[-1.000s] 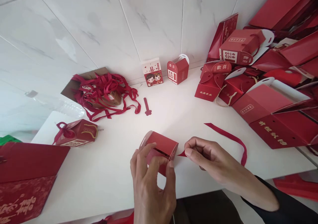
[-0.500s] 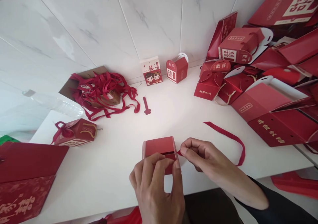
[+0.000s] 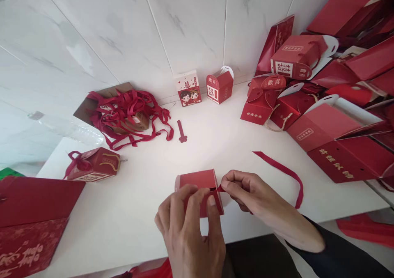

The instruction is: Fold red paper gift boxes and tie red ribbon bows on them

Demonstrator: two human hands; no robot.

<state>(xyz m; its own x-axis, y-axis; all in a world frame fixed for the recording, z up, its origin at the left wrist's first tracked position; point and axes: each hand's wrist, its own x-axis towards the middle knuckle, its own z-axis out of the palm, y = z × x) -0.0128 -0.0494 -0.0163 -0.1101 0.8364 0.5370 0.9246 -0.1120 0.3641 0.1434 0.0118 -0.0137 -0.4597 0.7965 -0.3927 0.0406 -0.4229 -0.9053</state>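
A small red gift box (image 3: 198,178) lies on the white table with its top seam facing up. My left hand (image 3: 191,224) is closed over the near side of it, fingers bent on the top near the slit and thumb by the right end. At that right end, my right hand (image 3: 243,189) pinches the tip of a red ribbon (image 3: 285,170) where it enters the slit. The rest of the ribbon passes behind the right hand and curves away across the table to the right. The fingers hide part of the box's front.
Left of centre, a cardboard carton (image 3: 83,109) overflows with red ribbons. A ribbon-tied box (image 3: 107,163) stands nearer me. Two small boxes, one of them white and red (image 3: 188,90), stand by the wall. Several red boxes (image 3: 326,126) pile up at right; a flower-ended strip (image 3: 181,132) lies mid-table.
The ribbon tip has moved slightly left into the slit at the box's right end. My left hand has shifted a little left, its fingertips nearer the slit's end.
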